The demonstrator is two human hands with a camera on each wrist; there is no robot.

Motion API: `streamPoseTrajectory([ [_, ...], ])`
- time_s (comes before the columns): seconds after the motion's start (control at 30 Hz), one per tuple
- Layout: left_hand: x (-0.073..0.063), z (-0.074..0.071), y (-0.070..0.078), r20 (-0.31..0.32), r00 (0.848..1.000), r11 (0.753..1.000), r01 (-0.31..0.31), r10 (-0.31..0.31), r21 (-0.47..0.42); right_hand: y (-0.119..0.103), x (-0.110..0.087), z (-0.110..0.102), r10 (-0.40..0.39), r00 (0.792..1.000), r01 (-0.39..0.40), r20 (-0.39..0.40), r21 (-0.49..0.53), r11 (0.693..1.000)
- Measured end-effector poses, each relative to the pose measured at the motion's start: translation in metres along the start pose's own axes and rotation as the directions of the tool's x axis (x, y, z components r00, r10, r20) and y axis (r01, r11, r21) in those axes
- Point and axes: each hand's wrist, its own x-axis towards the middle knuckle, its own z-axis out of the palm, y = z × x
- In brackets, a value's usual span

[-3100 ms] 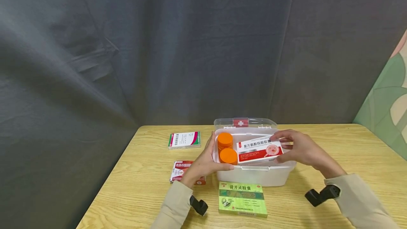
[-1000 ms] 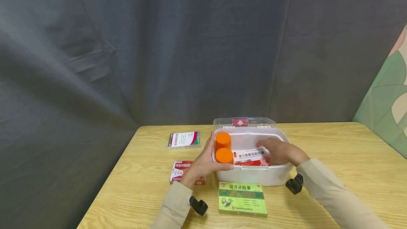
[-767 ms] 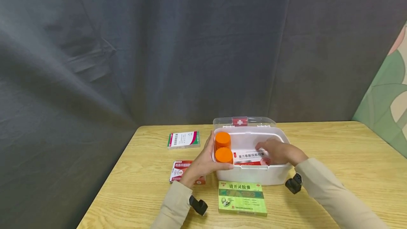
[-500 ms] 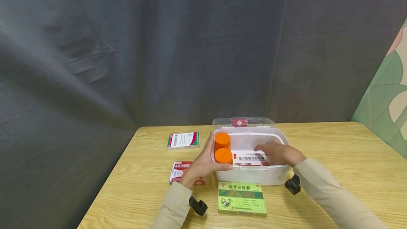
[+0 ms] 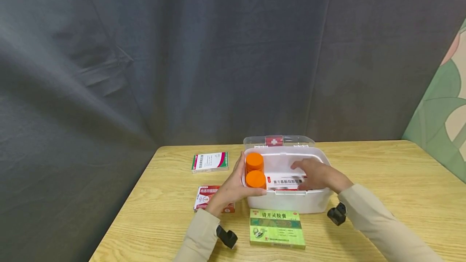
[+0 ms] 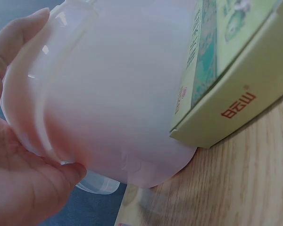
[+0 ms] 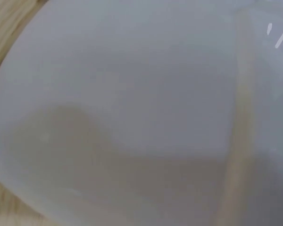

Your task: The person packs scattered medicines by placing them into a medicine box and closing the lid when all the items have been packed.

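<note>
My left hand (image 5: 234, 187) grips the left end of a white plastic first-aid box (image 5: 291, 203), thumb along the front rim. In the left wrist view, that hand (image 6: 23, 183) wraps the box's rounded end. My right hand (image 5: 318, 175) reaches into the box, its fingers and thumb spread apart over the right end of a white-and-red medicine packet (image 5: 282, 182). The packet sits low behind the front wall. Two orange-capped bottles (image 5: 255, 179) stand at the box's left end. The right wrist view shows only the translucent box wall (image 7: 170, 103), hiding the fingers.
A green medicine packet (image 5: 276, 227) lies just before the box. Left of it are a red-and-white packet (image 5: 207, 197), partly behind the left wrist, and a white, green and pink packet (image 5: 210, 161). The clear lid (image 5: 298, 140) stands raised behind the box. A dark curtain (image 5: 233, 51) backs the table.
My right hand has lowered the white-and-red packet from above the rim down into the box, and its thumb and fingers have now parted. The left hand keeps its grip.
</note>
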Motion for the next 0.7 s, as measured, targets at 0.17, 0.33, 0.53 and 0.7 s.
streamPoseTrajectory([
  [0.17, -0.001, 0.000, -0.001, -0.006, 1.000, 1.000, 0.011, -0.011, 0.006, -0.004, -0.001, -0.001, 0.016, 0.991, -0.004, -0.130, 0.086, 0.996],
  [0.33, -0.001, 0.000, -0.001, -0.010, 1.000, 1.000, 0.016, -0.016, 0.010, -0.005, -0.002, -0.004, -0.028, 0.959, 0.060, -0.282, 0.107, 0.992],
  [0.53, 0.000, 0.000, -0.004, -0.008, 1.000, 1.000, 0.010, -0.010, 0.000, -0.008, -0.006, -0.006, -0.019, 0.916, 0.091, -0.400, 0.161, 0.983],
  [0.7, 0.000, 0.000, -0.004, -0.011, 1.000, 1.000, 0.007, -0.007, -0.001, -0.013, -0.014, -0.010, 0.008, 0.875, 0.106, -0.484, 0.207, 0.972],
])
